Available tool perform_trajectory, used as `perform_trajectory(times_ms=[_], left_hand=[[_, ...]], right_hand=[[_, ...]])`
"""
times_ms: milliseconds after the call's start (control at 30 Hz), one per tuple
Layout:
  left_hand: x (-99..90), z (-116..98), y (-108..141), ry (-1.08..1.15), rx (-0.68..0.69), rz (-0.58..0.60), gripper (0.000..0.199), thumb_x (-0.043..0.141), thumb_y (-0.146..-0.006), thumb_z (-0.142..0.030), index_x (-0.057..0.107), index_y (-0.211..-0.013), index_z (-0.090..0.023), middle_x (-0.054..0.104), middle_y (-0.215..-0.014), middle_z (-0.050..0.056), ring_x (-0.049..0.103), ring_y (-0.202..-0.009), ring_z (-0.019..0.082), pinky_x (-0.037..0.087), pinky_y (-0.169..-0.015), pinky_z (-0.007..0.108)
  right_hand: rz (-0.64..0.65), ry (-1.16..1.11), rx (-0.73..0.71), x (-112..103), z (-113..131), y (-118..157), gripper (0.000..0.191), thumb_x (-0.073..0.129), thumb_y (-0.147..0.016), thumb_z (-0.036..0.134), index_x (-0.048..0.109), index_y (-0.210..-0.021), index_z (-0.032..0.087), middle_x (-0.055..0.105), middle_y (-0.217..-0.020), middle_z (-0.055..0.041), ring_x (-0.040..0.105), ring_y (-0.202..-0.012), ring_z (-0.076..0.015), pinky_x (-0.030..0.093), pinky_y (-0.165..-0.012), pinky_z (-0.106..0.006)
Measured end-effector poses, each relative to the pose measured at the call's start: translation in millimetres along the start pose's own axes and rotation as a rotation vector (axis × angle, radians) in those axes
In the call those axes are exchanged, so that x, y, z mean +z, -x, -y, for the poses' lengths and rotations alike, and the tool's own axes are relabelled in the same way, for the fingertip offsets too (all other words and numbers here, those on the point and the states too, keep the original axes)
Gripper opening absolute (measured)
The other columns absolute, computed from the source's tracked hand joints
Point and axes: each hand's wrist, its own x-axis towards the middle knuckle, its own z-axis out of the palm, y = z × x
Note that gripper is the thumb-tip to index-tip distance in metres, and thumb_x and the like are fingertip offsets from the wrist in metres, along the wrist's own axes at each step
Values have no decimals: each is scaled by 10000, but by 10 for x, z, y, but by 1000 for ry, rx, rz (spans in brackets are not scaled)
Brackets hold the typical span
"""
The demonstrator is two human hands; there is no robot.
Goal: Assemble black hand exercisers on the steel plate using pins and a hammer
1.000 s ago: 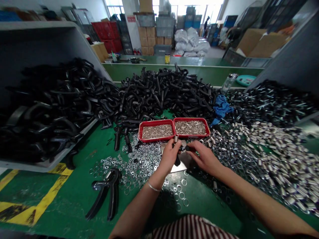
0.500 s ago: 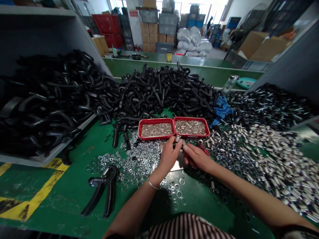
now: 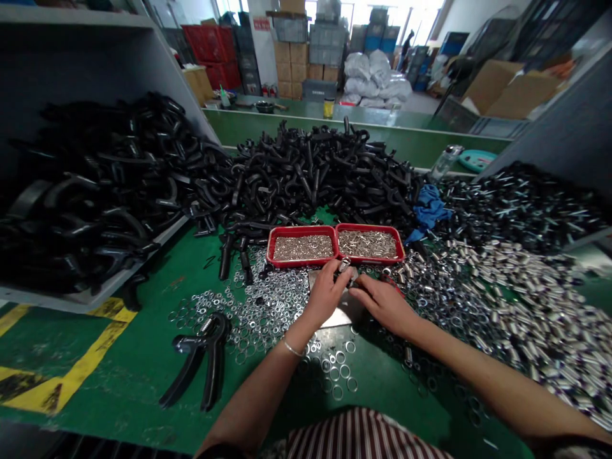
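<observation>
The left hand (image 3: 327, 294) is pinching a small silver part (image 3: 345, 264) between thumb and fingers, just above a flat steel plate (image 3: 338, 317) lying on the green worktop (image 3: 115, 389). The right hand (image 3: 385, 306) is curving in just beside it, its fingers pressed together; whether they are gripping anything, I cannot tell. Two red trays (image 3: 335, 245) of tiny silver pieces are sitting just beyond the hands. Loose steel washers (image 3: 253, 312) are spreading to the left, silver tubes (image 3: 516, 299) are lying to the right, a black spring hand tool (image 3: 201, 360) is resting near the front, and black curved parts (image 3: 310, 172) are heaping up behind.
</observation>
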Motion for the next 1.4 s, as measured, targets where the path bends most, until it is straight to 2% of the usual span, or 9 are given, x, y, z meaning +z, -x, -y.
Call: perform_trajectory(times_ms=[100, 267, 400, 567, 700, 867, 1000, 1100, 1400], left_hand=[[7, -53, 10, 3, 100, 50, 201, 493, -992, -361, 621, -1037, -212, 624, -1091, 73, 578, -1070, 207, 415, -988, 311], [52, -48, 33, -50, 50, -24, 211, 450, -1013, -356, 589, -1038, -200, 617, -1067, 90, 583, -1053, 219, 423, -990, 350], [64, 14, 61, -138, 147, -17, 205, 438, -1019, -372, 559, -1028, -208, 593, -1073, 91, 577, -1058, 212, 419, -1002, 354], [81, 92, 79, -196, 57, -65, 232, 418, -1019, -390, 552, -994, -202, 585, -995, 88, 574, -998, 230, 421, -956, 362], [89, 91, 87, -165, 86, -49, 226, 447, -1005, -401, 555, -970, -205, 580, -997, 80, 567, -964, 216, 423, -931, 335], [94, 92, 96, -155, 44, -102, 238, 442, -1000, -411, 559, -957, -209, 581, -965, 82, 564, -979, 235, 406, -956, 355], [95, 81, 122, -181, 100, -72, 224, 416, -1011, -385, 539, -943, -210, 577, -952, 81, 566, -933, 222, 432, -906, 343], [89, 63, 126, -239, 114, -51, 222, 386, -1021, -373, 531, -977, -212, 582, -963, 85, 571, -954, 224, 435, -915, 344], [95, 143, 36, -828, 150, 478, 140, 580, -929, -291, 629, -900, -163, 608, -996, 116, 552, -1025, 289, 409, -946, 425]], right_hand=[[241, -118, 19, 8, -31, 12, 635, 106, -1058, 530, 618, -913, 185, 602, -590, -17, 514, -443, -142, 433, -446, -267], [-69, 95, -3, -3, -12, -19, 444, 533, -948, 567, 669, -902, 147, 706, -717, -37, 628, -613, -148, 491, -475, -230], [153, -16, 45, 20, -12, -21, 712, 131, -1052, 546, 668, -777, 168, 587, -486, 17, 440, -352, -111, 386, -344, -228], [-1, 15, 43, 23, -8, -7, 438, 513, -944, 623, 598, -862, 201, 668, -778, -72, 608, -656, -181, 475, -554, -287], [249, -144, 91, 25, -3, 7, 644, 128, -1034, 602, 592, -818, 212, 577, -588, -21, 467, -450, -152, 402, -457, -285], [-39, 70, 24, 26, 42, 15, 450, 498, -938, 641, 574, -863, 204, 663, -830, -79, 590, -680, -180, 441, -585, -283], [206, -187, 140, 50, 94, 32, 563, 222, -1023, 616, 590, -903, 207, 622, -663, -21, 435, -437, -133, 358, -457, -271], [145, -155, 136, 65, 102, 70, 519, 330, -1005, 625, 593, -854, 203, 647, -685, -32, 498, -484, -137, 383, -504, -274], [91, 174, 115, -7, -120, 385, 327, 470, -1004, 467, 644, -890, 215, 708, -805, -69, 660, -752, -221, 463, -717, -322]])
